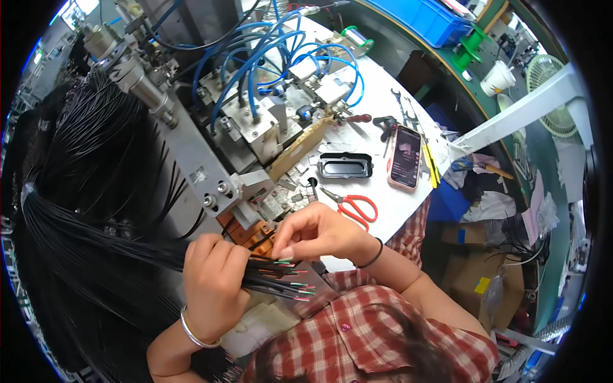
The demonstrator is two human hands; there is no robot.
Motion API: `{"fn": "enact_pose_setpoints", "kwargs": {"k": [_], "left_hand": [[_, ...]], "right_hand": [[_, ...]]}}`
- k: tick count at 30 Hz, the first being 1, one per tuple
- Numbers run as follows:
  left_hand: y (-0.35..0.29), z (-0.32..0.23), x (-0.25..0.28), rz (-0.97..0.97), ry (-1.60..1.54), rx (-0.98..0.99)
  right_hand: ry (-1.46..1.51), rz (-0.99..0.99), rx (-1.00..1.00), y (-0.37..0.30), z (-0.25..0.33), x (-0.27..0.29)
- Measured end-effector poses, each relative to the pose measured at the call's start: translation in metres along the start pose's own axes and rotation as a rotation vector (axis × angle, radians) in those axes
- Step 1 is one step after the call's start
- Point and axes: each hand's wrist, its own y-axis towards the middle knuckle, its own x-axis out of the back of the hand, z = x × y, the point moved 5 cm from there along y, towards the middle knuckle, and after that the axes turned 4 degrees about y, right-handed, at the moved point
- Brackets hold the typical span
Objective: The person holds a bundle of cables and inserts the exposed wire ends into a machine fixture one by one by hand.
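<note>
My left hand (216,276) is wrapped around a bundle of thin black cables (115,241) that runs in from the left. Past its fingers the cable ends (281,288) fan out to the right, showing short red, green and pale wire tips. My right hand (324,235) pinches one cable end between thumb and forefinger, just above the others; the fingers partly hide it. Right behind my hands sits a copper-coloured block (257,235) on the bench machine (220,169).
Beyond my right hand lie red-handled cutters (359,209), a black tray (345,166), a phone (405,157) and wrenches (408,112) on the white tabletop. Blue air tubes (290,54) loop above the machine. More black cables (70,300) hang at left. A cardboard box (476,277) stands at right.
</note>
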Motion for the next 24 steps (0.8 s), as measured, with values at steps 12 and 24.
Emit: {"fn": "enact_pose_setpoints", "kwargs": {"k": [12,24], "left_hand": [[0.0,-0.004,-0.003,0.043,0.015,-0.037],[0.003,-0.002,-0.003,-0.004,0.007,-0.065]], "right_hand": [[-0.186,-0.231,0.229,0.0,0.012,0.01],[-0.454,-0.258,0.267,-0.002,0.006,0.021]]}}
